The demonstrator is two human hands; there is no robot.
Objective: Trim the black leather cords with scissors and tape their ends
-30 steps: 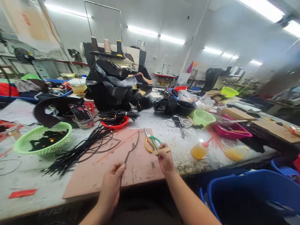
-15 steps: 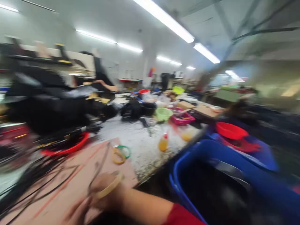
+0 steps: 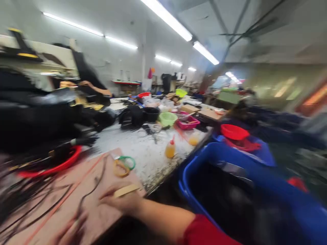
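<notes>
My left hand (image 3: 71, 229), blurred at the lower edge, has its fingers closed at the lower end of a thin black cord (image 3: 94, 187). The cord curves up across a pinkish board (image 3: 102, 214). To the right, my right hand (image 3: 124, 200) hovers over the board's right part, its fingers pointing left. Across the back of that hand lies a flat beige strip (image 3: 126, 190); whether anything is between the fingers is blurred. Scissors (image 3: 122, 166) with one green and one tan handle loop rest at the board's far edge.
A red basin (image 3: 61, 165) with black pieces stands at left. Beyond the board are a bottle of yellow liquid (image 3: 170, 148), a green bowl (image 3: 168, 119) and a pink basket (image 3: 188, 121). A big blue tub (image 3: 189, 170) with dark contents stands right of the table edge.
The view has turned right, so the surroundings sit further left. My hands were close together at the cord; now my right hand is apart from my left.
</notes>
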